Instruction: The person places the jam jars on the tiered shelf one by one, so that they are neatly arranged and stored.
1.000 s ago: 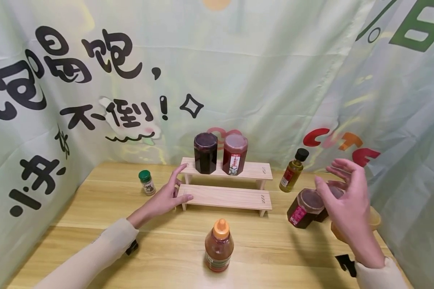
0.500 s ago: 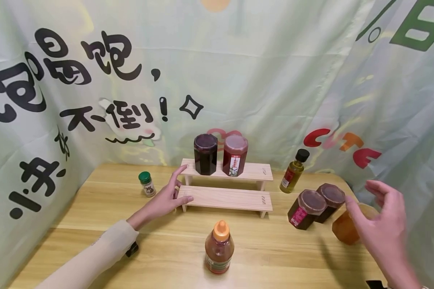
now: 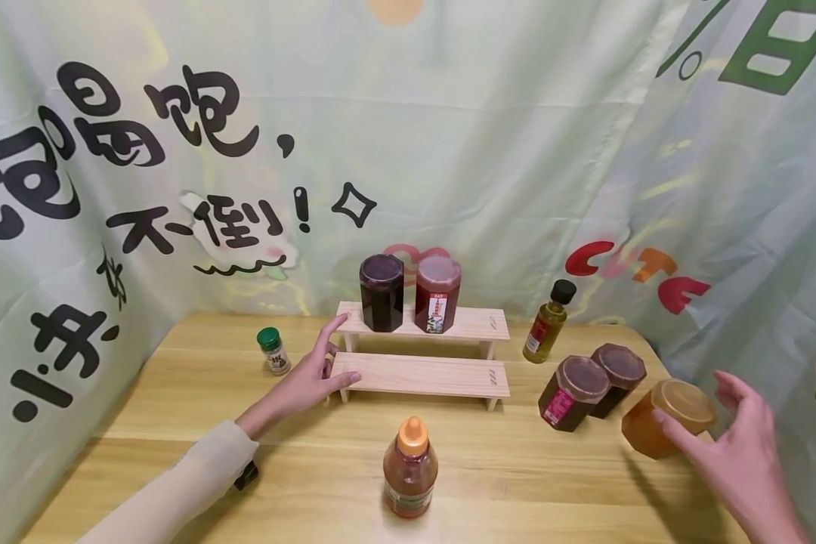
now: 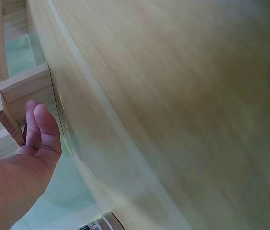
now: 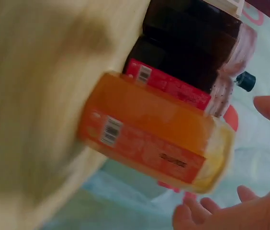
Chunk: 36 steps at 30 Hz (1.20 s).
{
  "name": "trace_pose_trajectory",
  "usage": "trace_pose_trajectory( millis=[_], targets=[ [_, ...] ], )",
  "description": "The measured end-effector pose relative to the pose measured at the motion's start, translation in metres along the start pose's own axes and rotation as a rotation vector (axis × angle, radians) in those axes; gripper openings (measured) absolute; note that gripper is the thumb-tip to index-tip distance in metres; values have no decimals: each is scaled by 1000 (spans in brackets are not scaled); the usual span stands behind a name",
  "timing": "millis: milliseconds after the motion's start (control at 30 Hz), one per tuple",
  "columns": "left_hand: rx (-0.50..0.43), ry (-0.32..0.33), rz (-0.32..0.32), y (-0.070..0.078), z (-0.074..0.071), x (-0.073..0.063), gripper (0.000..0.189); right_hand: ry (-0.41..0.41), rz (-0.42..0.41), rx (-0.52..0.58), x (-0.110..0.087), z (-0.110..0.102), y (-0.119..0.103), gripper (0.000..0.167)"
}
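The right hand (image 3: 748, 446) has moved since a second ago, when it hung over the two dark jars at the desk's right side; it is now lower and farther right, around the lid end of the amber jar (image 3: 666, 421). That shift suggests the amber jar, rather than the pink-labelled dark jar (image 3: 573, 393) or the dark jar behind it (image 3: 622, 375), is the one being reached for. The jars and bottles have kept their places.

The right hand is spread wide, thumb on one side of the lid and fingers on the other. In the right wrist view a gap shows between it and the amber jar, so it holds nothing. The amber jar stands on the desk (image 3: 299, 499), just beside the two dark jars, with the black-capped oil bottle (image 3: 547, 325) farther back.

The left hand (image 3: 313, 372) has stayed at the left end of the two-tier wooden rack (image 3: 421, 375). It grips the lower board, thumb on top and fingers curled beneath; the index finger reaches to the upper tier. That seems to steady the rack, whose upper tier bears a near-black jar (image 3: 382, 296) and a red jar (image 3: 430, 291), side by side.
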<state>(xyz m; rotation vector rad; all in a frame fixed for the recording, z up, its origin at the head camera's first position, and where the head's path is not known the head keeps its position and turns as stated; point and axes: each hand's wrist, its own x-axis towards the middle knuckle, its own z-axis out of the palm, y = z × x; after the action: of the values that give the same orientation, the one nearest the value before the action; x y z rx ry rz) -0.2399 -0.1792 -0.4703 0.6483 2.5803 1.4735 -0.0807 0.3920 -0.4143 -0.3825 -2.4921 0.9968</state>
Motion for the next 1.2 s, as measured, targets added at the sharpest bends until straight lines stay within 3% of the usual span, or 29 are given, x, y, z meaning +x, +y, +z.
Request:
trace_pose_trajectory(
  millis=[167,267,733,1200],
  targets=[
    [6,2,4,1,-1,0,107,-131,45,116,5,2,20,112],
    [8,1,2,1,-2,0,107,-166,63,132,7,4,29,110],
    [12,13,10,-2,-2,-2,107,-64,97,220,3,30,46,100],
    [27,11,21,-1,-1,-2,107,-53,119,95,-1,27,42,105]
  ],
)
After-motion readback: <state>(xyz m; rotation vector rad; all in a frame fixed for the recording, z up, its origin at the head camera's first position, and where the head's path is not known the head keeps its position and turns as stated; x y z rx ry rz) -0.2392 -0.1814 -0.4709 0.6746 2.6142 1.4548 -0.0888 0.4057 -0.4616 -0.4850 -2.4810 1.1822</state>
